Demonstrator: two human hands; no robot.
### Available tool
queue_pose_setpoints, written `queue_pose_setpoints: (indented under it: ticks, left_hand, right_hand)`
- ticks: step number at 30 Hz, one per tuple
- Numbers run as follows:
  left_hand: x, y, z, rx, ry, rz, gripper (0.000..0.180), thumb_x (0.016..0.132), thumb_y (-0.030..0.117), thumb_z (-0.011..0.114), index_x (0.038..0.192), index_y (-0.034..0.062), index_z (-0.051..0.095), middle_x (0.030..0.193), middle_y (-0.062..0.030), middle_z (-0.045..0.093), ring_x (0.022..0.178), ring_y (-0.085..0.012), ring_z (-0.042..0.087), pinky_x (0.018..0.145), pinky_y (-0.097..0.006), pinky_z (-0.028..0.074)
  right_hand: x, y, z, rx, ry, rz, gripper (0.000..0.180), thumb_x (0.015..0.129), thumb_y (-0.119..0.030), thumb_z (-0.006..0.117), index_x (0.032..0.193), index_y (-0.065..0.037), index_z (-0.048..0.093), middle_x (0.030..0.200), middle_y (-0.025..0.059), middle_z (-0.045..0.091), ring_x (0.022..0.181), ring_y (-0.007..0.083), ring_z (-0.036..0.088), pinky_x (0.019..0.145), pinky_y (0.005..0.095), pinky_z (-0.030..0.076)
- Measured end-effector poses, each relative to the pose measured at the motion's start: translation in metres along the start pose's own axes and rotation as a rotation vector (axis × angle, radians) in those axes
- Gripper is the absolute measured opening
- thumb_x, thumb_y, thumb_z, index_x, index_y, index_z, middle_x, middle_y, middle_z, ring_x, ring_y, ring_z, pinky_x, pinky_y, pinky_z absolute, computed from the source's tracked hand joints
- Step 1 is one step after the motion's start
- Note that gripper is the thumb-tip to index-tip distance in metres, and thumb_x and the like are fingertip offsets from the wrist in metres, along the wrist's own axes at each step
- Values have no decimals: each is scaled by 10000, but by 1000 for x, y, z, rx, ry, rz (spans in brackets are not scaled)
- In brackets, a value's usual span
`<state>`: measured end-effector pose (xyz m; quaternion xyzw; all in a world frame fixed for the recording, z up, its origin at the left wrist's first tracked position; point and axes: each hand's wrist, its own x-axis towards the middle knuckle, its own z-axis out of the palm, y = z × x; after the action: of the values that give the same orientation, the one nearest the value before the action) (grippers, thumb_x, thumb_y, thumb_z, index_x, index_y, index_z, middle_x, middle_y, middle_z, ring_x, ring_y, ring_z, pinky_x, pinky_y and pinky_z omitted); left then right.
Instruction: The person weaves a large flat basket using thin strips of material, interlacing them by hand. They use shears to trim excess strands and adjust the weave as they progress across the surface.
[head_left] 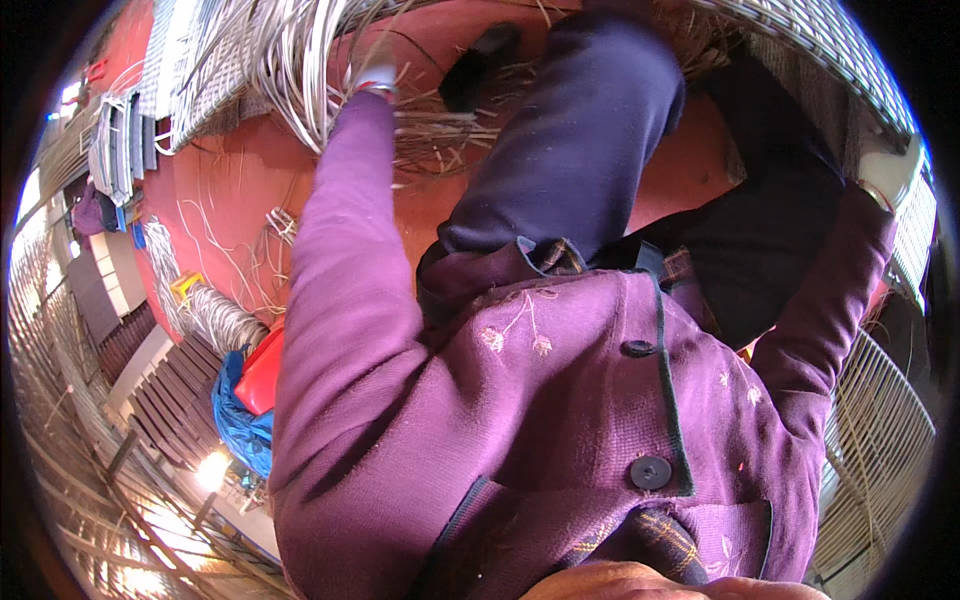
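Observation:
My left hand point(378, 76), in a white glove, reaches out at the upper left and is smeared by motion. Its fingers cannot be made out. Right beside it hangs a thick bundle of pale, long weaving strips point(295, 60), running up to a woven piece at the top left. At the far right, my right hand point(890, 172), also gloved in white, lies against the edge of a grey woven panel point(815, 45) that curves across the top right. Its fingers are mostly hidden at the picture's rim, so their grip does not show.
Loose strips point(440, 135) litter the red floor point(240, 180) around a dark shoe-like object point(480, 65). On the left are a coil of strips point(215, 310), a red container point(262, 370), a blue plastic bag point(240, 420) and stacked brown slats point(175, 405). A round woven piece point(875, 430) stands lower right.

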<state>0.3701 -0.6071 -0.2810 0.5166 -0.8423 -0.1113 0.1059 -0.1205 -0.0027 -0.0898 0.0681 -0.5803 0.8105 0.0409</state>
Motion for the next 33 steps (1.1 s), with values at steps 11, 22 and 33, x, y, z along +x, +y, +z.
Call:
queue_pose_setpoints:
  ticks: [11, 22, 33]
  left_hand:
    - [22, -181, -191, 276, 65, -58, 430, 985, 381, 604, 1217, 38, 720, 996, -112, 766, 867, -274, 714, 770, -421, 562]
    - [-59, -72, -116, -535, -226, 231, 334, 989, 256, 644, 1194, 6, 730, 1013, -84, 764, 873, -190, 707, 771, -358, 577]
    - [-123, 52, -188, -1278, -999, 24, 492, 1019, 176, 620, 1457, -22, 513, 1254, -135, 716, 936, -198, 714, 770, -278, 567]
  right_hand:
    - [-4, 5, -15, 20, 155, 166, 569, 1009, -413, 612, 1429, -44, 505, 1393, 174, 544, 1218, 344, 535, 988, 496, 499]
    - [15, 22, -40, -5, -61, 159, 573, 958, -290, 680, 1428, -22, 493, 1363, 211, 548, 1233, 346, 538, 1010, 508, 502]
    - [-23, 13, -10, 111, -59, 433, 411, 970, -418, 710, 1238, -122, 611, 1119, 57, 666, 966, 219, 598, 807, 393, 489]
